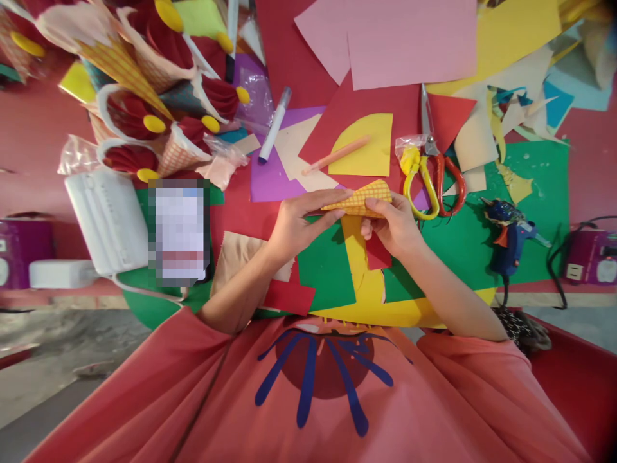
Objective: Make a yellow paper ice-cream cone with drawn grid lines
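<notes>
A yellow paper cone (367, 198) with a brown grid pattern lies level between my two hands, its point to the left. My left hand (308, 222) pinches the pointed end between thumb and fingers. Around the wide end, my right hand (393, 222) is closed, the thumb pressed on the near side. Just beyond the cone lie a yellow quarter-circle of paper (371, 145) and an orange pencil-like stick (337, 154). Yellow-handled scissors (421, 186) and red-handled scissors (450, 183) rest right of my right hand.
Several finished paper cones (130, 109) with dark red filling crowd the far left. A phone (179, 231) and a white box-shaped device (108, 222) sit at left. At right lies a blue glue gun (511, 241). A marker (274, 125) and pink sheets (409, 38) are farther back.
</notes>
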A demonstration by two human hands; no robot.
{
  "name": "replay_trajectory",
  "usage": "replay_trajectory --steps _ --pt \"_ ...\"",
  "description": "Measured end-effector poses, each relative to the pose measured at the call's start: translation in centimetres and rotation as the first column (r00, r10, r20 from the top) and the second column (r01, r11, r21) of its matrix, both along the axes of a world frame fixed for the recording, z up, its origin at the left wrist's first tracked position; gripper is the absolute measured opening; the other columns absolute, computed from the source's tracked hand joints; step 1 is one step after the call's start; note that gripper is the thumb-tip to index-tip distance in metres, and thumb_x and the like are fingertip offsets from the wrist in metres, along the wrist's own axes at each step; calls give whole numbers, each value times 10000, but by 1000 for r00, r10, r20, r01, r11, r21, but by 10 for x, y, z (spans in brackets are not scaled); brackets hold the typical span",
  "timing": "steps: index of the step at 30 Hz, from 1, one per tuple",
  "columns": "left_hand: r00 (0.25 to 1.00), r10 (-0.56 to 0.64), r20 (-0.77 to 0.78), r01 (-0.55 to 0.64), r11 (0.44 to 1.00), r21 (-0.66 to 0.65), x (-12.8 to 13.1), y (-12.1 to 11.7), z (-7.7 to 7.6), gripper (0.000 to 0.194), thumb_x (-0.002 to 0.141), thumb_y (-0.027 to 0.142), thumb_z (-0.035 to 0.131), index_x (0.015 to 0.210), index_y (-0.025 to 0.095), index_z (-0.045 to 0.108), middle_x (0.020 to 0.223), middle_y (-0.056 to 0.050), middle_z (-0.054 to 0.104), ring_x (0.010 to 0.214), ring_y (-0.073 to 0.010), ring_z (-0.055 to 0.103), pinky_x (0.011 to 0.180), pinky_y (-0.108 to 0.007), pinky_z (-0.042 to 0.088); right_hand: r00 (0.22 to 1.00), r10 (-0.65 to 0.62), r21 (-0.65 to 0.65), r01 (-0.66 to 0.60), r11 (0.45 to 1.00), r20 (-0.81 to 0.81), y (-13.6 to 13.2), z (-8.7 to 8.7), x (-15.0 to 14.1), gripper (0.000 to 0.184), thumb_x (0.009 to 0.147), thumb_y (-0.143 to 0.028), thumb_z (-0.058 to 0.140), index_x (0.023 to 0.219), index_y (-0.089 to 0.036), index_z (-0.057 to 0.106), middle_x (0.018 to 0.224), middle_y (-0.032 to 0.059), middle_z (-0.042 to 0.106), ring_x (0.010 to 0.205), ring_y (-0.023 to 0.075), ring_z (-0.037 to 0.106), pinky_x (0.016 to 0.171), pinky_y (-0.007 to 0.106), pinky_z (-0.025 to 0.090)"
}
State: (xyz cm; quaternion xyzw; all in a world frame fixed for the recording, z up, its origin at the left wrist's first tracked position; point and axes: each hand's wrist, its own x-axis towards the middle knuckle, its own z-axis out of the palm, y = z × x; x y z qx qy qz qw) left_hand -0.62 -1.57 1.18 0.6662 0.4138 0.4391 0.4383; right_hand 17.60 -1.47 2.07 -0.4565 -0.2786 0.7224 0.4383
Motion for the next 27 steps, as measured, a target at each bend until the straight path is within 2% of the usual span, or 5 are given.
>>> replay_trajectory --steps 10,13,17,21,27 --pt "969 83 232 -32 976 -217 0 3 2 281 817 465 698 943 219 747 975 -30 754 877 -162 725 765 -250 617 999 12 24 -13 1000 36 1 2 5 244 668 -351 746 626 -174 583 398 -50 585 304 79 518 320 167 443" --pt "951 128 283 -53 964 -259 -2 3 2 328 880 513 599 970 224 724 972 -22 744 803 -142 726 721 -252 626 1000 -16 9 16 1000 26 3 4 6 260 648 -345 766 612 -177 572 404 -64 571 301 73 508 307 163 427" --pt "967 102 233 -88 994 -72 -7 5 1 236 886 402 634 1064 262 698 1022 -9 727 857 -131 715 756 -240 614 1000 0 -42 1 999 31 6 7 9 295 612 -356 789 588 -170 563 421 -67 556 286 54 476 277 152 389" --pt "995 -86 56 72 975 209 -6 6 1 330 823 213 717 1144 276 674 1099 -18 723 1056 -171 675 909 -297 578 993 117 -138 -114 984 15 7 9 12 282 626 -357 776 594 -157 580 401 -62 537 267 34 427 266 138 355" --pt "993 -115 -4 113 961 252 -4 5 -1 274 834 203 708 1106 238 697 1037 -41 749 1001 -175 701 886 -305 581 981 192 -216 -196 956 -43 8 10 13 268 604 -333 784 650 -128 617 461 -51 565 290 24 425 252 137 316"
